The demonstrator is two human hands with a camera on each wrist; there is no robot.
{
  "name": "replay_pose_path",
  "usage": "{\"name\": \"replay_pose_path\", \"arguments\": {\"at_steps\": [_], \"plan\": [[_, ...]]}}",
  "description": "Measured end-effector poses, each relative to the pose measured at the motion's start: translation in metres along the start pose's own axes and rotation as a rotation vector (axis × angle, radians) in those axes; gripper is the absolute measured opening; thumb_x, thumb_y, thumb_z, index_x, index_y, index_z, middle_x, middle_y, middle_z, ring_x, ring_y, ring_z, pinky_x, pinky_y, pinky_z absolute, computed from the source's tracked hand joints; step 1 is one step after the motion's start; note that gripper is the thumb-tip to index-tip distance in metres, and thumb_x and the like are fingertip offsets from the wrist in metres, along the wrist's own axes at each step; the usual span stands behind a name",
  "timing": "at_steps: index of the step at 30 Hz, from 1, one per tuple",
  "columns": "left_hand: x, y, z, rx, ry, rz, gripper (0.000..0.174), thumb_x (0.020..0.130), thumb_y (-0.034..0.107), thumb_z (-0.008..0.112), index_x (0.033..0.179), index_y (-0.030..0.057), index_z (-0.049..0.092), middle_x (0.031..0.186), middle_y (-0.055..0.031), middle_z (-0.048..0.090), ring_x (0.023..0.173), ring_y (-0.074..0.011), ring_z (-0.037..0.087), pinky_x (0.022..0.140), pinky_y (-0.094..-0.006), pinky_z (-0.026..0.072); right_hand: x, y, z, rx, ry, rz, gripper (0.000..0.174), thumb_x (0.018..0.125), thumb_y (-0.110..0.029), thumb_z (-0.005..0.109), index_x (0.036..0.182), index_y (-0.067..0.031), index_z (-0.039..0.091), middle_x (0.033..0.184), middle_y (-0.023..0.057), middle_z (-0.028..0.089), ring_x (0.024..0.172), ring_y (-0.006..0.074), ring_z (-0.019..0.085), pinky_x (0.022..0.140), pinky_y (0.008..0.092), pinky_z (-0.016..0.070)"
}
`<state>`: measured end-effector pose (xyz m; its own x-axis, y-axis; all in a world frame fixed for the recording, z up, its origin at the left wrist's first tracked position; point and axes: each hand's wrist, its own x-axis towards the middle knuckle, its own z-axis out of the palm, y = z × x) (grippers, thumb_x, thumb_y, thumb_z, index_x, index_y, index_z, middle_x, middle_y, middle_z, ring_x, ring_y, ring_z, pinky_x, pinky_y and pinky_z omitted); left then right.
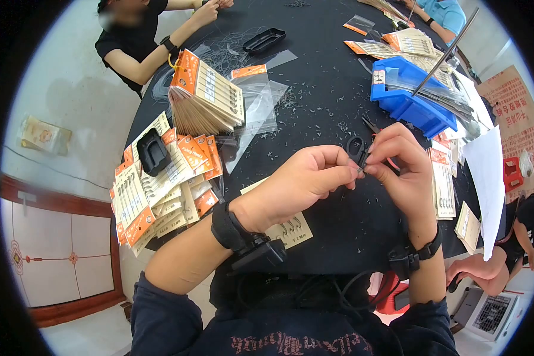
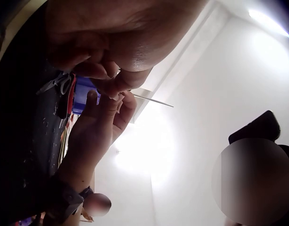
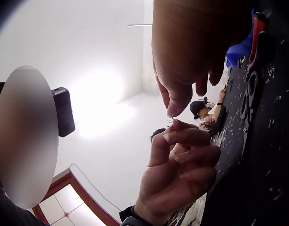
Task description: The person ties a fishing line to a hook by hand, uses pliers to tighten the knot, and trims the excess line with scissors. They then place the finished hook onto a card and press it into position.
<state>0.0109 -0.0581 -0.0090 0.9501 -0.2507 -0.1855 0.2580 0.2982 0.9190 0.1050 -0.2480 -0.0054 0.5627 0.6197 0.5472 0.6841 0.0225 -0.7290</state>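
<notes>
My left hand (image 1: 305,178) and right hand (image 1: 402,163) meet in front of me, thumb and finger of each pinching a tiny curved fishing hook (image 3: 170,118) at their touching fingertips. Most of the hook is hidden by the fingers. Just beyond the fingertips lie black-handled scissors (image 1: 355,146). A red-handled tool (image 3: 258,40), partly covered by my right hand in the head view, is beside them. Under my left wrist lies a cream card (image 1: 299,232) with several hooks on it.
Bundled hook cards (image 1: 210,98) and a card pile with a black tray (image 1: 153,152) fill the left. A blue bin (image 1: 406,98) with an upright metal rod (image 1: 445,53) stands right. Small dark bits scatter over the black table (image 1: 314,77). Other people sit around it.
</notes>
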Motion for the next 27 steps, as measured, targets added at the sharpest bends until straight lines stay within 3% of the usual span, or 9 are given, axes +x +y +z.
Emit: {"name": "replay_pose_path", "arguments": {"at_steps": [15, 21, 27], "plan": [[-0.0012, -0.0009, -0.0003, 0.009, -0.037, 0.035, 0.011, 0.096, 0.019, 0.062, 0.093, 0.0094, 0.062, 0.084, 0.0046, 0.060, 0.065, -0.0003, 0.042, 0.057, -0.0167, 0.0322, 0.0008, 0.0017, -0.0005, 0.049, -0.077, 0.000, 0.013, 0.078, -0.003, 0.072, 0.082, -0.0042, 0.060, 0.090, 0.0051, 0.059, 0.080, 0.0144, 0.055, 0.068, 0.0259, 0.0429], [-0.0011, -0.0010, 0.0015, 0.090, -0.016, 0.036, 0.012, 0.096, 0.021, 0.062, 0.091, 0.0098, 0.062, 0.085, 0.0050, 0.061, 0.069, 0.0012, 0.046, 0.057, -0.0159, 0.0329, 0.0005, -0.0014, 0.0019, 0.043, -0.131, 0.030, 0.017, 0.072, 0.007, 0.063, 0.083, -0.0038, 0.055, 0.092, 0.0052, 0.056, 0.080, 0.0162, 0.054, 0.067, 0.0273, 0.0426], [-0.0002, -0.0039, 0.0015, 0.072, -0.009, 0.018, 0.011, 0.095, 0.019, 0.061, 0.090, 0.0095, 0.061, 0.085, 0.0040, 0.060, 0.067, 0.0006, 0.044, 0.056, -0.0158, 0.0317, 0.0012, -0.0038, -0.0002, -0.022, -0.085, 0.005, 0.020, 0.068, 0.010, 0.065, 0.080, -0.0053, 0.059, 0.089, 0.0045, 0.055, 0.079, 0.0162, 0.055, 0.065, 0.0275, 0.0427]]}}
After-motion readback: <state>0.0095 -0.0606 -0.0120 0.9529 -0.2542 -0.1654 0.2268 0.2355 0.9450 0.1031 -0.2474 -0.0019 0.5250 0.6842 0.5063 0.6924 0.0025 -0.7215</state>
